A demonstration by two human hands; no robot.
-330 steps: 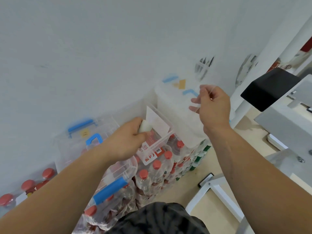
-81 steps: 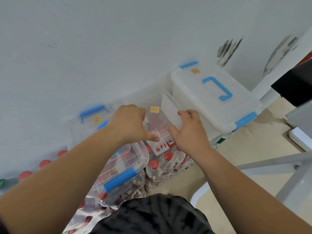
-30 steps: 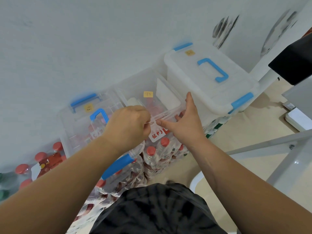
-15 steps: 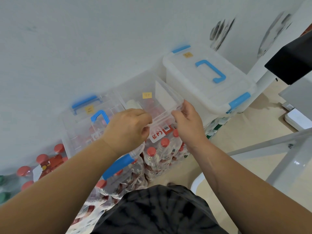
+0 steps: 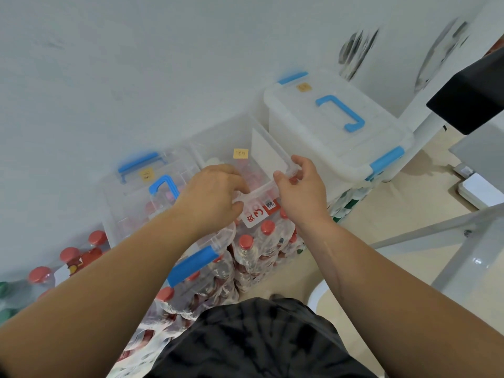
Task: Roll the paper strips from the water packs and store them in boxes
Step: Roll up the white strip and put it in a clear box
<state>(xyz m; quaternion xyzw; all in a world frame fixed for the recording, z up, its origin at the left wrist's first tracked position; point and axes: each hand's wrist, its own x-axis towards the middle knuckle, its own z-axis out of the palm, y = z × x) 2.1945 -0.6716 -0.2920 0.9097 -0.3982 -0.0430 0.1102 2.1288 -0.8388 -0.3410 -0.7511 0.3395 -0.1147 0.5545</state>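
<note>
Both hands [image 5: 302,193] grip an open box [image 5: 261,189] atop water packs [image 5: 261,255], wall [image 5: 163,64] behind

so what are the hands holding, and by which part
Both grip the open clear box by its near rim, left hand at its left end, right hand at its right corner.

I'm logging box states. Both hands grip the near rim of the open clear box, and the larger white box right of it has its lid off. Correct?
Not quite: the head view shows the larger white box with its lid on, blue handle on top. The left hand and right hand do grip the near rim of the open clear box.
</note>
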